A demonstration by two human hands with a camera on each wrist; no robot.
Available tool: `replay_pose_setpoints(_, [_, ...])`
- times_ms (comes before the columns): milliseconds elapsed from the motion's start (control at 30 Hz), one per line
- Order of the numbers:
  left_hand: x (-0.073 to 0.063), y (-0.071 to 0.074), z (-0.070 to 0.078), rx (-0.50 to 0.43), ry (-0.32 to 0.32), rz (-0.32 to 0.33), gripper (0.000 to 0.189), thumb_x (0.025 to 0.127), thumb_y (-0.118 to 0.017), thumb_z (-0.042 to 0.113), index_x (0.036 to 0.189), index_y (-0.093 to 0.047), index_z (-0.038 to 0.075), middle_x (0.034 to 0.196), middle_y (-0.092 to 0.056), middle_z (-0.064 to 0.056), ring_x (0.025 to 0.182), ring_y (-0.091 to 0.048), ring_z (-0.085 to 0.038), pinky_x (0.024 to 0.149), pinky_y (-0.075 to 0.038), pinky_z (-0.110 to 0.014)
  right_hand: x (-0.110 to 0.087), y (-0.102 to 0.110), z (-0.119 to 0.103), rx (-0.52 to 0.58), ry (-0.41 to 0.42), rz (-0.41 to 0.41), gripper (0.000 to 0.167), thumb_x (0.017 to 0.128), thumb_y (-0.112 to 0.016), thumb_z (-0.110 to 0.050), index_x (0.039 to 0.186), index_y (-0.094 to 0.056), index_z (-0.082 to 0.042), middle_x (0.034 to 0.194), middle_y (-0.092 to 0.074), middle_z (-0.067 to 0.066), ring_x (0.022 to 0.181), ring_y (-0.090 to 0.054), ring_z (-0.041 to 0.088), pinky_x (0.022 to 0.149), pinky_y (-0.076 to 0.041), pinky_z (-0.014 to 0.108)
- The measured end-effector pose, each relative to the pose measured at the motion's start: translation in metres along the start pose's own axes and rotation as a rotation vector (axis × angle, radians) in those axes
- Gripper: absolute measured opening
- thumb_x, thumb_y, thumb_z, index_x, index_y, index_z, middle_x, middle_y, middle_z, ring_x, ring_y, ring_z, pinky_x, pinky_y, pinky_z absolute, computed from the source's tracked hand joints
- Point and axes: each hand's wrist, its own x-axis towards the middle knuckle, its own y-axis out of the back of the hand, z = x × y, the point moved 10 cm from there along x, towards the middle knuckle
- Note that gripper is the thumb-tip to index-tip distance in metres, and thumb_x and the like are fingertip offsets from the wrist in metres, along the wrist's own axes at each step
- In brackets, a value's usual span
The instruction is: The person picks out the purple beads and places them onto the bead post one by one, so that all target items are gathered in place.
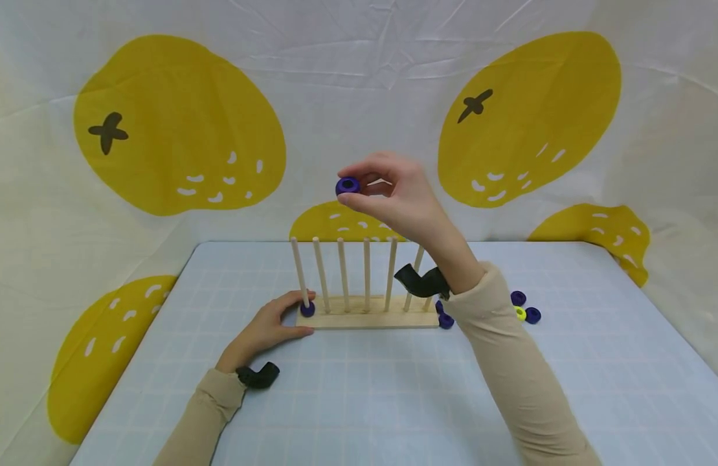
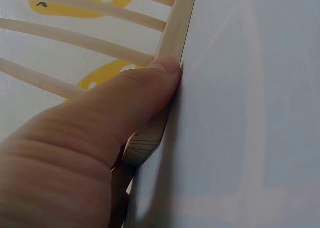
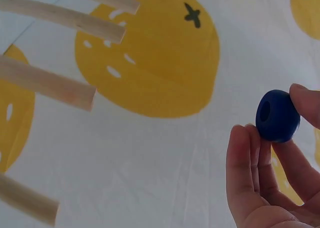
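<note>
A wooden rack (image 1: 370, 320) with a row of upright pegs stands on the table. My left hand (image 1: 269, 324) grips the rack's left end, thumb along the front edge; the left wrist view shows the thumb (image 2: 135, 95) pressed on the wood. One dark blue ring (image 1: 307, 310) sits at the foot of the leftmost peg. High over the rack, my right hand (image 1: 396, 194) pinches another blue ring (image 1: 347, 186) between thumb and fingertips. In the right wrist view this ring (image 3: 278, 116) shows its hole, with the peg tops (image 3: 92, 99) off to the left.
At the rack's right end lie dark blue rings (image 1: 446, 321), partly behind the right forearm. Farther right are more blue rings (image 1: 518, 298) and a yellow ring (image 1: 520, 313). A light checked cloth (image 1: 359, 401) covers the table; a lemon-print curtain (image 1: 359, 97) hangs behind.
</note>
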Motion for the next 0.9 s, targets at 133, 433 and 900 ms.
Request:
replay_pose_setpoints(133, [0.0, 0.0, 0.001, -0.015, 0.002, 0.001, 0.064, 0.079, -0.086, 0.026, 0.136, -0.059, 0.015, 0.141, -0.056, 0.0, 0.136, -0.045, -0.023, 0.115, -0.03, -0.028, 0.005, -0.013, 0.001, 0.032, 0.0, -0.009, 0.026, 0.085, -0.076, 0.001, 0.11, -0.071, 0.005, 0.104, -0.063, 0.012, 0.09, -0.064, 0.021, 0.084, -0.058, 0.035])
replay_pose_setpoints(433, [0.0, 0.001, 0.01, -0.012, 0.025, 0.007, 0.064, 0.079, -0.086, 0.015, 0.136, -0.058, 0.01, 0.141, -0.056, -0.008, 0.136, -0.045, -0.028, 0.115, -0.031, -0.038, 0.012, -0.044, 0.006, 0.043, 0.017, -0.047, 0.025, 0.084, -0.077, 0.0, 0.109, -0.071, 0.004, 0.1, -0.063, 0.01, 0.088, -0.064, 0.019, 0.082, -0.058, 0.033])
replay_pose_setpoints(900, [0.0, 0.004, 0.02, -0.011, -0.001, 0.008, 0.062, 0.079, -0.085, 0.018, 0.135, -0.058, 0.009, 0.139, -0.057, -0.008, 0.134, -0.046, -0.028, 0.114, -0.032, -0.031, 0.002, -0.073, 0.044, 0.125, -0.1, -0.064, 0.025, 0.086, -0.075, -0.001, 0.11, -0.071, 0.005, 0.102, -0.062, 0.011, 0.088, -0.063, 0.021, 0.084, -0.057, 0.034])
